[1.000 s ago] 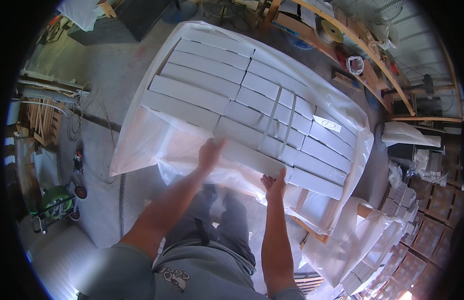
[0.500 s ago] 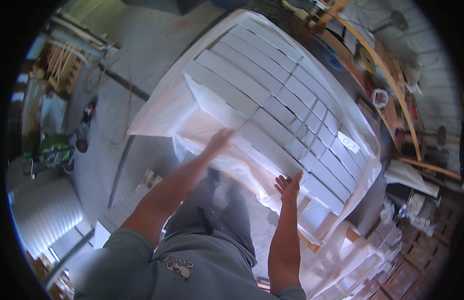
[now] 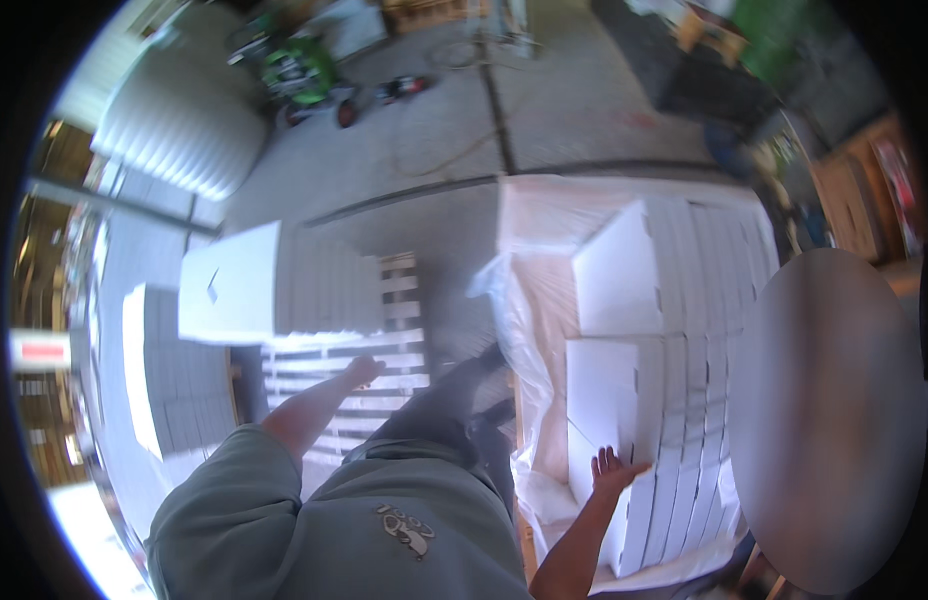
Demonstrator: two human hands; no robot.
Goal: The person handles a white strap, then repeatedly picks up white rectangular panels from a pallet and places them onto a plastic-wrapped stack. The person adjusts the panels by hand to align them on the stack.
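White flat boxes [image 3: 649,265] stand on edge in rows at the right, inside a large container lined with clear plastic sheeting [image 3: 534,400]. My right hand [image 3: 612,472] is at the near row, fingers spread, beside or lightly touching the front box [image 3: 602,385]; contact is hard to judge. To the left, my left hand [image 3: 366,372] hovers over a pale slatted pallet [image 3: 399,345], its fingers smeared by motion. Beyond that hand, a row of white boxes [image 3: 329,280] stands on the pallet.
Another stack of white boxes [image 3: 189,375] stands at the left. A metal rail [image 3: 124,205] runs beside a large ribbed white roll [image 3: 189,110]. Farther off are a green wheeled machine [image 3: 302,75] and a dark floor channel [image 3: 499,130]. A blurred oval hides the far right.
The view has swung left, bringing the pallet and its boxes into sight. My left hand has moved from beside the lined container to above the pallet. My right hand stays by the boxes.
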